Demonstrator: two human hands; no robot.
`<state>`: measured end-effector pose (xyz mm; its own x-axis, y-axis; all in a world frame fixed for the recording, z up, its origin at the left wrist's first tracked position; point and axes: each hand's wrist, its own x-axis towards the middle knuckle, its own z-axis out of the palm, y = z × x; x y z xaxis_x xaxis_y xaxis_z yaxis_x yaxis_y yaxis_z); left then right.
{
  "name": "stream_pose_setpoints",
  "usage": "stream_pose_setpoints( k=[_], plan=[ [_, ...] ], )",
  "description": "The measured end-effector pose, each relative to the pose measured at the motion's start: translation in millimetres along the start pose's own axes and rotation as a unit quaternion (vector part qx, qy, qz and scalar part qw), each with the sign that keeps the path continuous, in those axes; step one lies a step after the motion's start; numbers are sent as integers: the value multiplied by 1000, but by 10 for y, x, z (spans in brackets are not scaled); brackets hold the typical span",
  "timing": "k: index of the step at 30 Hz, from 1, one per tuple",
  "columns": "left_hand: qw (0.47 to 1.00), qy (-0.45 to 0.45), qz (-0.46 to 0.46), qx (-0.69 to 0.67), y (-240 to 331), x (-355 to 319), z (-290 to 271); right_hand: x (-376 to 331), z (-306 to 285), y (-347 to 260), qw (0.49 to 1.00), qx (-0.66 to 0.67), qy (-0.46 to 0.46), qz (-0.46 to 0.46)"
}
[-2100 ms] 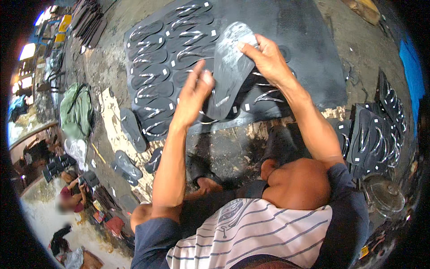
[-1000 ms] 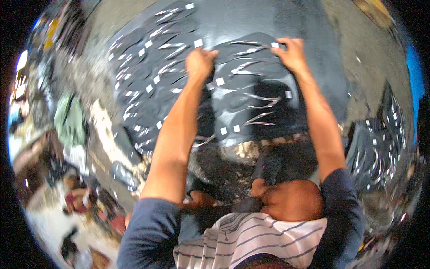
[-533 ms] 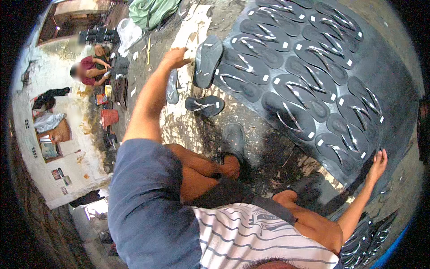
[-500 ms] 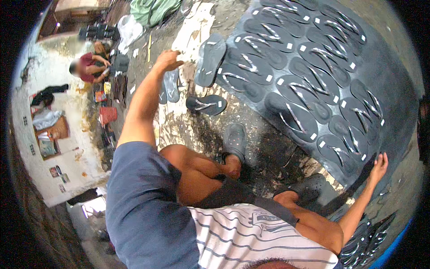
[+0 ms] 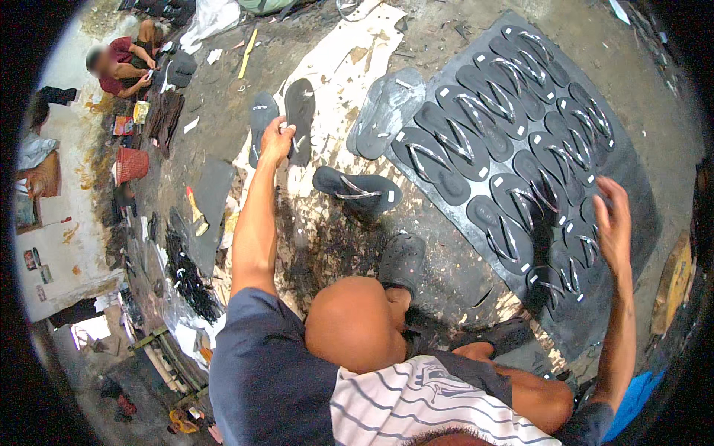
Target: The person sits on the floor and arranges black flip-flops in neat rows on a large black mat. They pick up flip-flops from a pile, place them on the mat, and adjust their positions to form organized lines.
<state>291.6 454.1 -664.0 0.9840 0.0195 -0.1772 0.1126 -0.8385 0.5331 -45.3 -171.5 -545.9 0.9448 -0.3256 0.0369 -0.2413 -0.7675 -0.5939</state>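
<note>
My left hand (image 5: 276,141) reaches forward with its fingers bent at the edge of a dark flip-flop sole (image 5: 300,108), which it seems to grip. Right beside that lies a greyer sole (image 5: 263,119) with small white spots. On the right, my right hand (image 5: 614,215) hovers over the edge of the dark sheet, fingers apart and nothing in them. Under and beside it, rows of black flip-flops (image 5: 503,234) with shiny patterned straps and small white labels cover the sheet (image 5: 595,312). A single black flip-flop (image 5: 357,189) lies on the floor between my hands.
Grey soles (image 5: 387,111) lie together beside the sheet's left corner. Worn white sheeting (image 5: 346,56) covers part of the floor. A brush (image 5: 196,212), a bundle of black straps (image 5: 190,271) and a red basket (image 5: 132,164) are at left. Another person (image 5: 123,67) sits far left.
My left hand has come down to the pair of soles. My right hand has moved forward along the sheet's right side. The whole view has shifted and turned.
</note>
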Motion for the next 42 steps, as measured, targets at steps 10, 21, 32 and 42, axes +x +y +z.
stream_pose_setpoints(
  k=[10, 21, 32, 42],
  plan=[
    [776, -342, 119, -516, 2042, -1220, 465, 1298, 1192, -2106, 915, 357, -177, 60],
    [760, -386, 193, -486, 3718, -1062, 581, 1144, 331, -1625, 952, 303, -31, 8],
    [808, -497, 46, -312, 5063, -1687, 2046, -461, -486, 143, 950, 110, 166, -240],
    [854, -450, 217, -144, 5694, -2561, 4633, -999, -459, 3159, 728, 489, 392, 277]
  ],
)
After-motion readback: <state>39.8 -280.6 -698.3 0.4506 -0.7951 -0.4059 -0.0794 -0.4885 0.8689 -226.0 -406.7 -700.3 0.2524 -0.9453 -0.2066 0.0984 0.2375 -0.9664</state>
